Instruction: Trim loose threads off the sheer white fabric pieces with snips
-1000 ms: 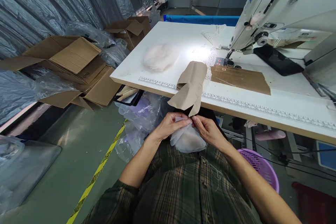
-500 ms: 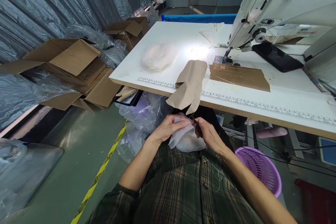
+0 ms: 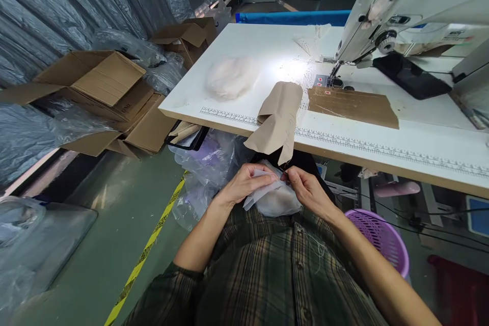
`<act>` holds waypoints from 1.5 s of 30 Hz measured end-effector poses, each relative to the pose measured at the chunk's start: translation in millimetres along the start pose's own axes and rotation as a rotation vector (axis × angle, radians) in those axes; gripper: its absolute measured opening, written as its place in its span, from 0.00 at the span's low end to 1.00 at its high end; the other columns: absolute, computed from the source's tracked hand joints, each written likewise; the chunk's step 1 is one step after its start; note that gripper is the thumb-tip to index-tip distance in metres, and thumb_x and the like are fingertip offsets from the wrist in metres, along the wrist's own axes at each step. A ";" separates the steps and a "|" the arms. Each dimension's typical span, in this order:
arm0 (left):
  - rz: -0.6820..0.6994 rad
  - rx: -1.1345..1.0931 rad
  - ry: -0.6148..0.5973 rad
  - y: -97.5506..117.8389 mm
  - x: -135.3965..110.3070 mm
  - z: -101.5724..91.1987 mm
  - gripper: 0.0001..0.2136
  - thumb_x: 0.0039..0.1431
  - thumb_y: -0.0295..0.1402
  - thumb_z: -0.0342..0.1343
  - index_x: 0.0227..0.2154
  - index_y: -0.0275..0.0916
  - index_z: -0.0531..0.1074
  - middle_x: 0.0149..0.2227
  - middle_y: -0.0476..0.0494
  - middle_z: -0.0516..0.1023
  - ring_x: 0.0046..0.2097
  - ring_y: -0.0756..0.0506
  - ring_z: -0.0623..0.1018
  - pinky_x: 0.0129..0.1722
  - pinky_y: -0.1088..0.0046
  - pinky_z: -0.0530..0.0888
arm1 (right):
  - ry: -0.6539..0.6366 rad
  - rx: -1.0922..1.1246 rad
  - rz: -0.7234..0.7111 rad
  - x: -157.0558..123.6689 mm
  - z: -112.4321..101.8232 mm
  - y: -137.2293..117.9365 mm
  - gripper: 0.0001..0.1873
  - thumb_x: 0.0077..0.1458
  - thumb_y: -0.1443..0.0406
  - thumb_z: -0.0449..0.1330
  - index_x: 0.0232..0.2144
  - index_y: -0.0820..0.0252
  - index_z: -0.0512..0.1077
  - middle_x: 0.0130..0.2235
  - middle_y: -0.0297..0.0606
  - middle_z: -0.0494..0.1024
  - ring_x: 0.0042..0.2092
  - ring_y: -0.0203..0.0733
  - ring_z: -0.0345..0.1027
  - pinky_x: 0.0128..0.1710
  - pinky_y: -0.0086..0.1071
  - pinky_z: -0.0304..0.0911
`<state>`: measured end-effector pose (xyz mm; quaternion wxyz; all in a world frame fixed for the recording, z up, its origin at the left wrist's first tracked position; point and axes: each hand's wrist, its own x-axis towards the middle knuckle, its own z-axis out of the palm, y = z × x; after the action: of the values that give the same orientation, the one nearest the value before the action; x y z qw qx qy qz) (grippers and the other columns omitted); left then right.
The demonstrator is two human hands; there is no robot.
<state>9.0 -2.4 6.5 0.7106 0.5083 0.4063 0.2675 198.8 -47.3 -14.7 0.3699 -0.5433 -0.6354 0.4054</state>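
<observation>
My left hand [image 3: 247, 185] and my right hand [image 3: 307, 189] meet in my lap, below the table's front edge. Both pinch a thin white fabric piece [image 3: 275, 200] that bunches between them. My right fingers also pinch something small and dark at the fabric's top edge; I cannot make out what it is. A tan fabric piece [image 3: 279, 118] lies folded on the white table [image 3: 382, 137] and hangs over its edge just above my hands.
A white sewing machine [image 3: 405, 10] stands at the table's back right, a brown cardboard sheet [image 3: 351, 108] by its needle and a white fluffy pile [image 3: 231, 77] to the left. Open cardboard boxes [image 3: 103, 97] sit on the floor left, a purple basket [image 3: 382, 244] at right.
My hands stay together on the white fabric, with small finger shifts. The view has tilted slightly.
</observation>
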 end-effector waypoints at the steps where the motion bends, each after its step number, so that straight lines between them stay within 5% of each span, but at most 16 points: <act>1: -0.014 0.010 -0.010 -0.6 -0.5 -0.6 0.11 0.50 0.38 0.65 0.28 0.33 0.78 0.26 0.47 0.75 0.28 0.52 0.71 0.27 0.78 0.65 | -0.021 0.045 -0.016 -2.6 -0.1 0.3 0.23 0.66 0.50 0.47 0.35 0.59 0.72 0.32 0.37 0.74 0.34 0.41 0.67 0.34 0.32 0.62; 6: -0.069 0.036 -0.078 -0.7 0.3 -1.8 0.12 0.49 0.38 0.65 0.27 0.32 0.78 0.24 0.48 0.73 0.26 0.53 0.67 0.24 0.79 0.62 | -0.061 0.183 -0.107 -3.9 -1.6 -5.6 0.16 0.63 0.55 0.55 0.46 0.57 0.72 0.44 0.41 0.77 0.46 0.45 0.69 0.48 0.37 0.64; 11: -0.079 0.058 -0.136 -2.2 0.3 -2.9 0.14 0.46 0.40 0.67 0.30 0.32 0.79 0.25 0.47 0.75 0.27 0.52 0.71 0.26 0.77 0.65 | -0.166 0.196 -0.119 1.0 -3.8 -11.4 0.14 0.62 0.54 0.55 0.35 0.58 0.72 0.34 0.37 0.74 0.38 0.41 0.67 0.41 0.34 0.64; 18: -0.052 0.028 -0.176 -2.7 -1.9 -2.0 0.15 0.44 0.41 0.69 0.30 0.33 0.79 0.26 0.47 0.75 0.27 0.52 0.70 0.27 0.78 0.65 | -0.062 0.251 -0.031 -6.9 3.3 -7.3 0.19 0.62 0.49 0.54 0.33 0.59 0.69 0.27 0.33 0.67 0.30 0.36 0.58 0.30 0.29 0.60; 29: 0.012 0.063 -0.046 -5.4 -0.8 8.2 0.12 0.50 0.39 0.64 0.24 0.33 0.76 0.21 0.51 0.70 0.23 0.54 0.65 0.24 0.78 0.61 | 0.098 0.177 -0.096 -9.8 8.4 -6.3 0.15 0.62 0.52 0.55 0.33 0.57 0.69 0.34 0.36 0.70 0.37 0.40 0.63 0.39 0.33 0.62; 35: 0.041 -0.015 -0.038 -9.4 1.5 11.4 0.09 0.50 0.36 0.63 0.25 0.34 0.76 0.26 0.47 0.76 0.30 0.50 0.72 0.31 0.76 0.67 | 0.002 0.240 0.114 -26.4 9.9 6.5 0.26 0.65 0.46 0.44 0.33 0.58 0.69 0.25 0.31 0.64 0.25 0.36 0.53 0.23 0.29 0.51; 39: 0.056 -0.037 -0.047 -8.9 1.9 11.6 0.09 0.50 0.36 0.63 0.25 0.34 0.76 0.26 0.46 0.76 0.30 0.50 0.72 0.31 0.77 0.67 | 0.008 0.147 0.086 -28.6 11.8 1.6 0.27 0.66 0.47 0.42 0.23 0.58 0.62 0.24 0.31 0.61 0.25 0.35 0.52 0.23 0.29 0.49; 45: 0.069 0.038 -0.038 -7.7 3.5 9.7 0.09 0.50 0.36 0.63 0.23 0.34 0.75 0.23 0.49 0.72 0.26 0.53 0.68 0.28 0.78 0.64 | 0.016 0.076 0.081 -20.8 14.5 -4.1 0.27 0.64 0.46 0.45 0.23 0.57 0.59 0.23 0.30 0.58 0.26 0.35 0.51 0.25 0.30 0.47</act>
<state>18.9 -7.1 -0.3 0.6986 0.5405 0.3800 0.2746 186.8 -69.8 -17.4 0.3786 -0.5574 -0.5942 0.4393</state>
